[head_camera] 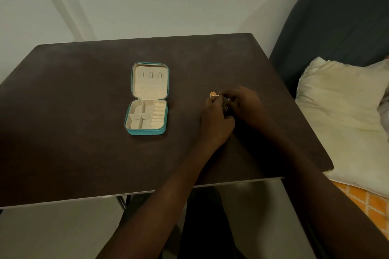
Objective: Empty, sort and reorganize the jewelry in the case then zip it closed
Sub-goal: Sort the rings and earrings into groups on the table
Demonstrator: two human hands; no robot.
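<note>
Case (147, 99) open flat mid-table (84, 153), compartments bare. Jewelry (226, 104) bunched to its right, w/ gold piece (213, 94) at far edge. Left hand (216, 120) + right hand (245, 105) curled round bunch, exact pinch unclear. Risk: chains tangling, small bits sliding off dark table, hard to spot.

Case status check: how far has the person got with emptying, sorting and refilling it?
Emptying looks done: the case lies open on the table and its compartments look bare. Sorting is in hand: the left hand and right hand work together on a small jewelry cluster right of the case; which hand grips what is unclear. Left: refilling the compartments and zipping the case closed.
</note>
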